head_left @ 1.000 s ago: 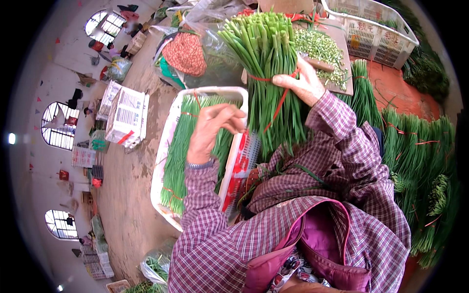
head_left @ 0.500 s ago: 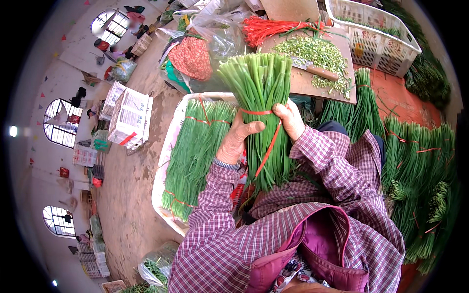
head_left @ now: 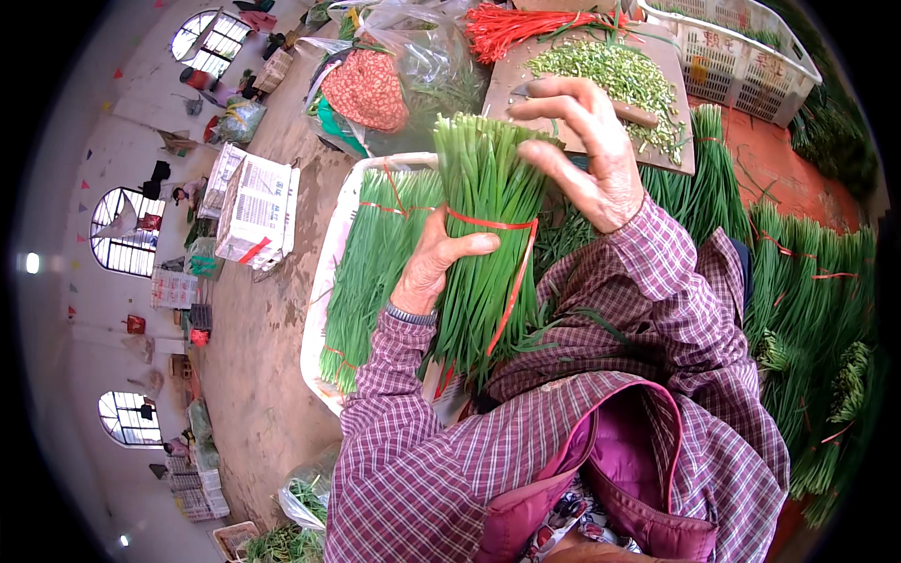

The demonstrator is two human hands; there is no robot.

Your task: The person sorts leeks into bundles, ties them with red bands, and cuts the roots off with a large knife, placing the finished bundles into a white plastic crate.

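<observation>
Item: bundle (head_left: 488, 235) of green chive-like stalks, tied round the middle with a red band (head_left: 493, 223) whose loose tail is hanging down the right side. Position: standing nearly upright over the person's lap, cut ends upward, just in front of the white tray (head_left: 324, 281).

Left hand (head_left: 436, 263): clamping the bundle at the band, thumb lying across the front, fingers hidden behind the stalks.

Right hand (head_left: 582, 150): open, fingers spread and curved, hovering at the top right of the bundle; whether the fingertips are touching the cut ends cannot be told.

Change noted: a second ago the left hand was resting in the tray and the right alone was gripping the bundle at the tie; half a second ago both hands were meeting at the band. Now the right hand is letting go and rising to the top, while the left is taking the whole weight. Judgement: tying seems finished and the hands are passing to evening up the cut ends.

Surroundings: more tied bundles lying flat in the tray; a cutting board (head_left: 676, 56) beyond, carrying chopped green trimmings, a knife (head_left: 633, 111) and a heap of red bands (head_left: 511, 23); loose bundles (head_left: 807, 291) piled at the person's right; a white crate (head_left: 751, 47) behind.
</observation>
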